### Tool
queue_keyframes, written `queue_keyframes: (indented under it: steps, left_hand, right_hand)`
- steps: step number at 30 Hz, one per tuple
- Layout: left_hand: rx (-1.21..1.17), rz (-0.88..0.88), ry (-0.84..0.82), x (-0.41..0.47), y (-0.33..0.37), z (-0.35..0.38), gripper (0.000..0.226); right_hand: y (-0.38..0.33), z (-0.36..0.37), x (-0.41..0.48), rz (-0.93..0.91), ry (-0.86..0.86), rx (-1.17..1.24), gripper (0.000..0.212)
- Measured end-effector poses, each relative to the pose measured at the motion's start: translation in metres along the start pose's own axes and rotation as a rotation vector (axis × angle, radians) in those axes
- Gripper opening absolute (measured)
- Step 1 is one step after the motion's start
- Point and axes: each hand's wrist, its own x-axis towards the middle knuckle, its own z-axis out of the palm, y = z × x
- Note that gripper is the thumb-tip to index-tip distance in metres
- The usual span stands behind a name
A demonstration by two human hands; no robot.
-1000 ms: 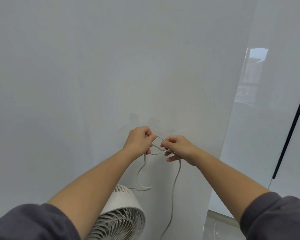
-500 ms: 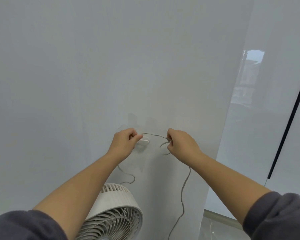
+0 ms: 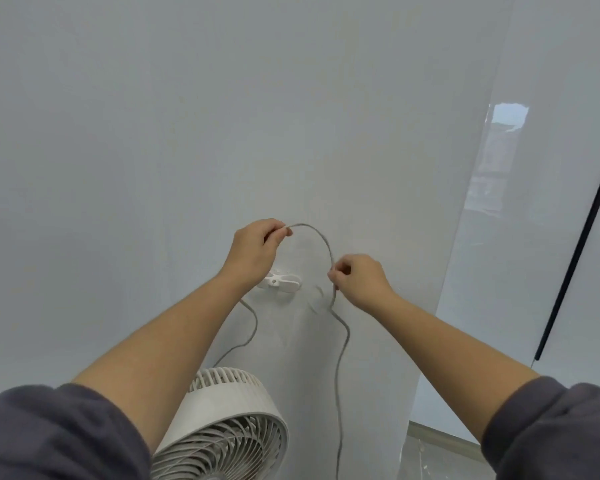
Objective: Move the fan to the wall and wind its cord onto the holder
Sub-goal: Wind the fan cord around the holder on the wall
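A white round fan stands against the white wall at the bottom centre, partly hidden by my left forearm. Its grey cord arches between my two hands. My left hand pinches the cord above the white cord holder stuck on the wall. My right hand pinches the cord to the right of the holder. From there the cord hangs down past the fan to the bottom edge. Another stretch drops from under my left wrist toward the fan.
The white wall fills most of the view. A glossy panel with a window reflection adjoins it on the right, crossed by a dark vertical strip. A bit of floor shows at the bottom right.
My left hand has risen above the holder, lifting the cord into an arch. My right hand has moved right and slightly down. The holder has come into view.
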Motion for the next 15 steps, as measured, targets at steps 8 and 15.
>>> queue_keyframes:
  steps: [8,15]
  left_hand:
    - [0.129,-0.208,-0.184,-0.014,-0.043,-0.012,0.029]
    - [0.214,-0.292,-0.159,-0.015,-0.056,-0.019,0.026]
  right_hand:
    - [-0.005,-0.028,-0.002,-0.083,0.046,0.331,0.017]
    - [-0.011,-0.030,-0.004,-0.088,0.015,0.270,0.017]
